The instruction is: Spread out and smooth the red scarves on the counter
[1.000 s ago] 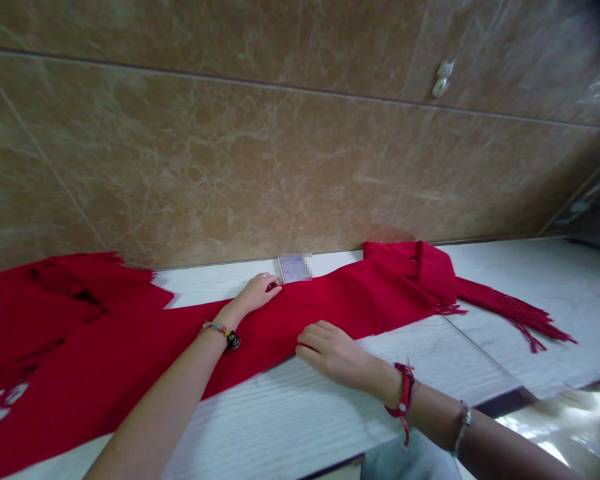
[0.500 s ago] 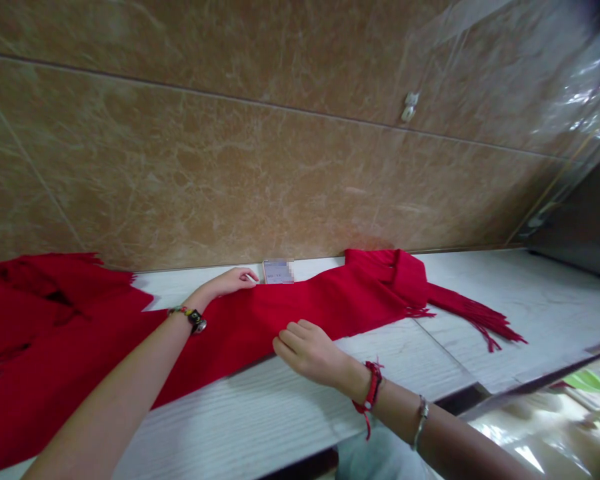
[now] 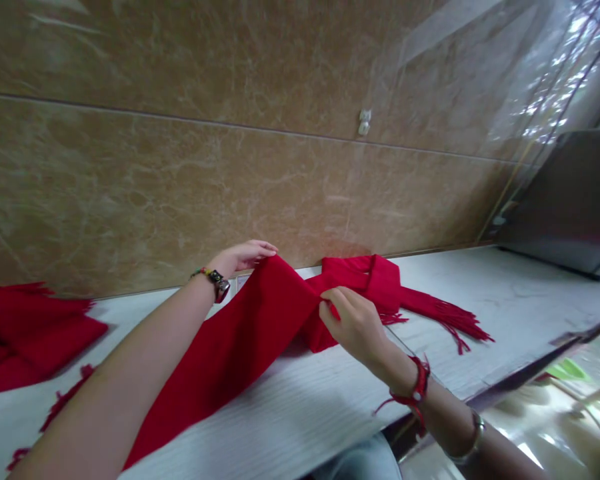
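Observation:
A long red scarf (image 3: 240,340) runs across the white counter, its middle lifted and slanting between my hands. My left hand (image 3: 247,255) grips its far edge, close to the wall, with fingers pressed together. My right hand (image 3: 357,320) pinches the near edge between thumb and fingers. Right of my hands, a folded red fabric part with a fringed tail (image 3: 445,313) lies on the counter; where it joins the lifted stretch is partly covered. Tassels (image 3: 67,397) show beside my left forearm. The phone-like device by the wall is almost wholly hidden.
Another folded red fabric piece (image 3: 35,333) lies at the far left of the white counter (image 3: 520,287). A brown marbled tile wall (image 3: 180,187) with a small white fixture (image 3: 365,122) rises behind. A dark grey box-like object (image 3: 565,200) stands at the right end.
Both hands have moved right and lifted the scarf's middle off the counter. The scarf's left end has slid right, away from the folded red piece. The view has shifted slightly.

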`<state>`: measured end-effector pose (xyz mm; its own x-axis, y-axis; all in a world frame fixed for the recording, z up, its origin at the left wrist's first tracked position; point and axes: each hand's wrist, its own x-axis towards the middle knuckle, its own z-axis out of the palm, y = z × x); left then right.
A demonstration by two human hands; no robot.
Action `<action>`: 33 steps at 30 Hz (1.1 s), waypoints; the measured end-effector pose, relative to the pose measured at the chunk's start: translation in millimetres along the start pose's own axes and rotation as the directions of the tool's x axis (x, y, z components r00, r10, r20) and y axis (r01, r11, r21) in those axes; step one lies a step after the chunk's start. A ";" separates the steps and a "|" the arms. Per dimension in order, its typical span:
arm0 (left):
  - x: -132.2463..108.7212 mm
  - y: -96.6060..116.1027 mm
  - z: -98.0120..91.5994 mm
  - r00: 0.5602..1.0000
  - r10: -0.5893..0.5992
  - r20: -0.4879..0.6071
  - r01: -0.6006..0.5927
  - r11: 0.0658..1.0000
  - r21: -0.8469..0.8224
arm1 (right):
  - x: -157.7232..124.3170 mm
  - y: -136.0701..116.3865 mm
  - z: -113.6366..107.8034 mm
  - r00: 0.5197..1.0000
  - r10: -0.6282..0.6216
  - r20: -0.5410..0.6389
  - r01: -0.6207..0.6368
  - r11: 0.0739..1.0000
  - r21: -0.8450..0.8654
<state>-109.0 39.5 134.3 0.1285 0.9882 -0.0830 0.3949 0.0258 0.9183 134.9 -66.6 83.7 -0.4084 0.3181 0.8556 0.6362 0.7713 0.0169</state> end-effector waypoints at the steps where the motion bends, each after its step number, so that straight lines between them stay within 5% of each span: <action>1: 10.8 5.6 10.6 1.000 0.006 0.010 -0.006 1.000 0.006 | -2.8 9.8 -4.2 0.999 0.044 -0.005 -0.044 0.999 -0.010; 11: 101.9 20.0 114.2 0.997 0.058 0.042 -0.062 0.993 0.097 | -55.4 89.5 -14.2 0.949 0.313 0.032 -0.304 0.939 -0.163; 19: 129.4 -4.3 157.3 0.993 0.086 0.081 -0.108 0.941 0.321 | -87.1 107.7 1.2 0.882 0.460 0.102 -0.424 0.870 -0.252; 25: 126.3 -16.0 159.3 0.975 0.220 0.026 -0.209 0.875 0.436 | -89.3 108.0 1.9 0.821 0.545 0.170 -0.479 0.819 -0.316; 29: 100.8 -10.3 136.9 0.928 0.369 -0.051 -0.291 0.802 0.521 | -91.2 111.1 1.9 0.887 0.417 0.197 -0.374 0.901 -0.221; 33: 40.9 -16.7 92.8 0.876 0.479 -0.061 -0.355 0.724 0.591 | -90.0 111.3 -3.2 0.935 0.198 0.295 -0.163 0.977 -0.139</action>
<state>-25.9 65.5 79.6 0.2464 0.8868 0.3910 0.7783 -0.4215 0.4654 244.6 -11.1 10.3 -0.4485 0.6126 0.6508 0.7792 0.6247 -0.0510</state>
